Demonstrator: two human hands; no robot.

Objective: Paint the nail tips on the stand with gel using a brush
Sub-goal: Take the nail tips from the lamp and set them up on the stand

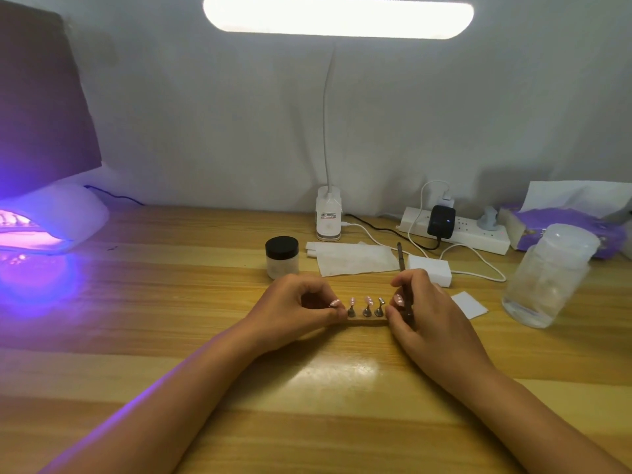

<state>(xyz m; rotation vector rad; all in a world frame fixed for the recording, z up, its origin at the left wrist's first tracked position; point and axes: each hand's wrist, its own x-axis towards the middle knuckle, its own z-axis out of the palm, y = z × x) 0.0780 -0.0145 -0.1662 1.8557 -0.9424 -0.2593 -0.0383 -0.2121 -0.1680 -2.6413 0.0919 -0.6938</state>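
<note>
Left hand point(301, 307) curled, pinching left end of nail stand point(367, 321), thumb and fingertips on it. Right hand point(415, 302) curled at right end of stand, gripping brush point(400, 261) pen-style, handle sticking up and away toward back edge of table point(171, 388); bristle end hidden behind fingers. Stand sits mid-table, toward front edge, between both hands. Pink nail tips point(368, 300) perched on small metal posts; one post near right end looks bare, hard to tell.

Handling guess: stand small, light, rigid, likely to slide on glossy wood unless pinned at ends as now. Tips thin plastic, featherweight, loosely seated, easy to knock off; wet gel smears, so grab by stand base only, never by tips. Brush slim, stiff, light; hold low on handle for control.

Beyond hands: black-lidded jar point(281, 256) just behind left hand, wipes point(355, 258) beside it, white block point(431, 268) behind right hand. Clear plastic jar point(547, 275) near right edge. Power strip point(455, 230) and desk lamp point(329, 217) along back edge. UV lamp point(44, 220) glowing purple at back left corner.
</note>
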